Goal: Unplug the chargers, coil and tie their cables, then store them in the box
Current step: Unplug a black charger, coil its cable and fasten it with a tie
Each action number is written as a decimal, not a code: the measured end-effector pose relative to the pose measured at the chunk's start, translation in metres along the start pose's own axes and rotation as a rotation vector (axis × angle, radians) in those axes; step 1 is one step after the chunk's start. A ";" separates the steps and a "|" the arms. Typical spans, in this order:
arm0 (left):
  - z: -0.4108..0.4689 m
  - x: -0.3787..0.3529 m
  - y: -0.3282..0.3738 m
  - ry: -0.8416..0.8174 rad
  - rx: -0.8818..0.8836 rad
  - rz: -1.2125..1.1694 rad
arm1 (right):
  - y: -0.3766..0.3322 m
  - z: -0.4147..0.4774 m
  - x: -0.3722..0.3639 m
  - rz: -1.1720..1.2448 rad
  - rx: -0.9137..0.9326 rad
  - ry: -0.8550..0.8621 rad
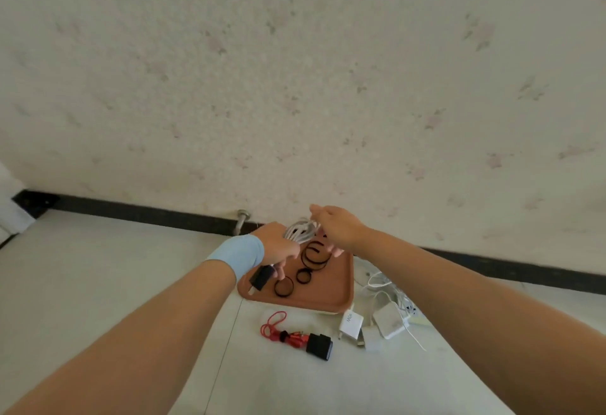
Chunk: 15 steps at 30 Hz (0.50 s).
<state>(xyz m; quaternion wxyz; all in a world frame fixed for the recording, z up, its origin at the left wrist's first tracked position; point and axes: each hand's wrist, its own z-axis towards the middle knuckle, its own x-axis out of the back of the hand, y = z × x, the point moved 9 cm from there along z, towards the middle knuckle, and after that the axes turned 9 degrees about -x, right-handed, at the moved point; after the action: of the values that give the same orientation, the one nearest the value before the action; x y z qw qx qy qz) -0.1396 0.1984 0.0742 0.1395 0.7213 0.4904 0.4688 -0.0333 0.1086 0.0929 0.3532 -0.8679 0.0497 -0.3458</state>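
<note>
Your 2 hands meet over a brown rounded plastic tray (328, 293). The left hand (278, 247), in a blue wristband (241, 254), has its grip clasped on a black plug-in charger (262, 277). The right hand (336, 227) pinches a coiled white cable (299, 233) at the tray's far edge. Black elastic rings (284, 286) lie in the tray. On the white floor (98, 283) beside it sit a red bundled cable (278, 329) with a black adapter (319, 346) and white power adapters (351, 324) amid loose white cords (380, 280).

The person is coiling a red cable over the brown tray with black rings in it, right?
No: the head view shows the cable in the right hand is white, not red. It is coiled over the brown tray with black rings in it.
</note>
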 end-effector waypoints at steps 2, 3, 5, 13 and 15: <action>0.012 0.001 -0.025 0.038 0.028 -0.015 | 0.012 0.018 -0.013 -0.166 0.029 0.008; 0.018 0.000 -0.037 0.047 0.045 -0.018 | 0.017 0.026 -0.021 -0.261 0.071 0.015; 0.029 -0.001 -0.055 0.056 0.063 0.024 | 0.030 0.046 -0.043 -0.431 0.131 -0.009; 0.060 -0.016 -0.103 0.053 0.131 0.129 | 0.055 0.083 -0.144 -0.893 0.397 -0.193; 0.065 -0.021 -0.115 0.070 0.152 0.094 | 0.061 0.084 -0.162 -1.042 0.480 -0.184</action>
<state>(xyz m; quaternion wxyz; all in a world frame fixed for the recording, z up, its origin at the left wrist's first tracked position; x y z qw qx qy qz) -0.1542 0.2525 -0.0472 0.0451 0.7353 0.4946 0.4613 -0.0926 0.1655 -0.0810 0.3261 -0.7000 -0.4946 -0.3989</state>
